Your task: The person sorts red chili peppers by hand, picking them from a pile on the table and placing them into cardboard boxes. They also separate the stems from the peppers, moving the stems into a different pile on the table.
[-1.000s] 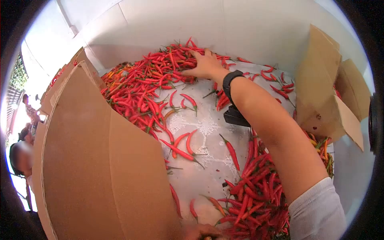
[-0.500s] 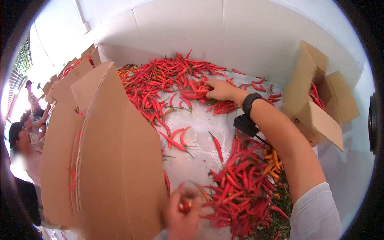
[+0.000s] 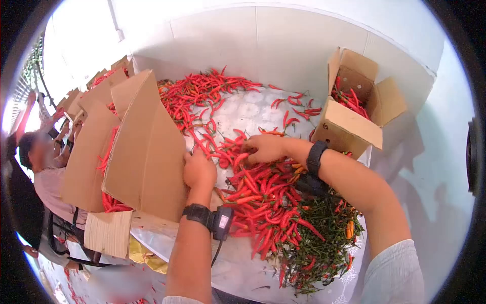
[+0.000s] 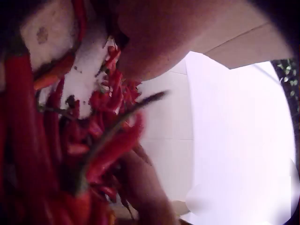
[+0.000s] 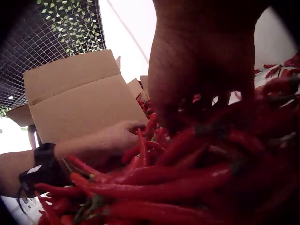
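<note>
Both hands reach over red chillies (image 3: 260, 190) heaped on a white-covered table (image 3: 238, 109), the right hand (image 3: 268, 148) at the far edge of the near heap and the left hand (image 3: 199, 171) beside the wall of a tall cardboard box (image 3: 152, 167). The right is about half open, its fingers bowed and parted from the thumb among the pods; whether it has hold of any cannot be told. The left has its fingers bent in toward the chillies just ahead of it, and with its fingertips partly hidden, its grip cannot be told either. More chillies lie in a far pile (image 3: 202, 88) near the wall panel, and others fill a second box (image 3: 347, 122) at the right with its flaps up. The step appears to be gathering and picking through loose pods, work best done with low, cupped fingers that draw a few at a time without crushing skins or snapping stems. A heap of green stalks (image 3: 319, 243), with orange pods (image 3: 350, 229) among it, touches the near heap, so short, controlled strokes would likely help keep the two from mixing. The left hand would do well to give the box wall room, since a knock could tip the box or scatter pods.
</note>
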### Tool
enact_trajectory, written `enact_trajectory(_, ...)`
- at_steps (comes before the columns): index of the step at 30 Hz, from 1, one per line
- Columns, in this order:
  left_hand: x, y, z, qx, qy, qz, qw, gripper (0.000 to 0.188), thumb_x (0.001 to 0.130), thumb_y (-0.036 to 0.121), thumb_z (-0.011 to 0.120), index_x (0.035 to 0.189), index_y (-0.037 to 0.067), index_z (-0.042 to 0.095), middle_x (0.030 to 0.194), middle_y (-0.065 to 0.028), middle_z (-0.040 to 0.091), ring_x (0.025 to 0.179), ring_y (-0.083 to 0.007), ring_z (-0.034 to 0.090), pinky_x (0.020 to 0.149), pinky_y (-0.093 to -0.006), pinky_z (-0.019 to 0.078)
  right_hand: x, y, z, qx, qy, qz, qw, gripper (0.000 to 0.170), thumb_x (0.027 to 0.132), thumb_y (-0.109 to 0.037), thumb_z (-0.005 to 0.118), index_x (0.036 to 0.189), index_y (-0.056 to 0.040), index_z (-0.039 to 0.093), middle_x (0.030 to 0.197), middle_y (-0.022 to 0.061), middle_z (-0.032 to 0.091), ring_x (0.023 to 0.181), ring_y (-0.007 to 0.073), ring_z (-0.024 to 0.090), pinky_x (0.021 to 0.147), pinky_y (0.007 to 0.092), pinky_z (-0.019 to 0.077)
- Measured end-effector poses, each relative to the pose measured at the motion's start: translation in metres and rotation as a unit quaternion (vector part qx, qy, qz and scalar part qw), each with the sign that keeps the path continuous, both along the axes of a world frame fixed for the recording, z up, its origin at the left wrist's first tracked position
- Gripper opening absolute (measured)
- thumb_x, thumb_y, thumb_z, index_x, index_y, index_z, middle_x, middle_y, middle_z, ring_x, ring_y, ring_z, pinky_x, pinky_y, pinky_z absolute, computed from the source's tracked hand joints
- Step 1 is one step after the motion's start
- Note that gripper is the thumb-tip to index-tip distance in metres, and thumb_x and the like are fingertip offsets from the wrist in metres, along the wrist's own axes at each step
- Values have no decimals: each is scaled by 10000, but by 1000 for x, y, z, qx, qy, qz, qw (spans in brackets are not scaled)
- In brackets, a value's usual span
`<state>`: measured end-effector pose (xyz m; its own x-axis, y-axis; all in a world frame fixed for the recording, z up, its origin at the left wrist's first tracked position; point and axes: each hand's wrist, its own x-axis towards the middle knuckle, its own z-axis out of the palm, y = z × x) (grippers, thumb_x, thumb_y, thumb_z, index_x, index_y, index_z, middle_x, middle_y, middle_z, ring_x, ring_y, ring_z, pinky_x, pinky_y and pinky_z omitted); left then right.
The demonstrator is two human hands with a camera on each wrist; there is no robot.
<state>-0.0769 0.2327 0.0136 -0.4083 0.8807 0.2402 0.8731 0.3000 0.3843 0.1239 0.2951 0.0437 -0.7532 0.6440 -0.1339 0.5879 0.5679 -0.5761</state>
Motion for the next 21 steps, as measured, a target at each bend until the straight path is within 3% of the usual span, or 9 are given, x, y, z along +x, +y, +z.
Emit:
enact_trajectory(4,-6,-1,-2,14,18,-43,999,273,741,150,612,1008,98,633,999,-164,599,895,-338,601,736,-449,487,3,-16,6,16,-28,-7,999,465,761,-321,595,1125,-33,582,1064,185,607,1008,310,572,871,374,442)
enact_trajectory(7,-9,-8,0,14,-2,-89,996,211,702,134,617,897,81,674,868,-152,639,821,-327,618,711,-432,488,3,-29,5,33,-24,7,999,474,757,-340,590,1139,-60,583,1064,188,607,1001,324,573,873,379,441)
enact_trajectory(10,-9,-23,-9,80,-47,-112,989,184,670,138,631,828,59,680,735,-159,635,736,-330,621,664,-413,484,6,-51,9,56,-21,2,998,479,740,-351,595,1141,-89,586,1039,190,616,979,328,584,856,385,450)
enact_trajectory(13,-8,-38,-13,110,-112,-102,982,196,653,150,658,811,34,666,716,-170,624,672,-342,611,626,-400,476,10,-74,17,37,-20,-22,999,478,723,-363,598,1127,-106,593,1011,184,625,956,341,590,831,400,458)
enact_trajectory(16,0,-62,-3,185,-135,-92,969,194,652,142,675,791,14,636,681,-159,608,615,-298,593,606,-364,470,14,-100,18,126,-35,-2,991,468,707,-346,601,1106,-100,598,925,179,632,910,354,592,801,432,458)
enact_trajectory(19,9,-91,15,217,-209,-96,949,187,672,127,696,761,-2,593,619,-111,577,559,-196,548,581,-315,459,14,-131,25,173,-99,18,980,472,696,-325,601,1112,-101,598,893,175,617,885,357,585,781,457,453)
enact_trajectory(21,12,-103,21,235,-314,-72,917,173,694,106,708,757,4,582,629,-64,563,571,-137,515,573,-281,445,19,-150,20,201,-72,30,976,456,681,-308,605,1077,-82,600,925,171,602,892,352,576,767,459,451)
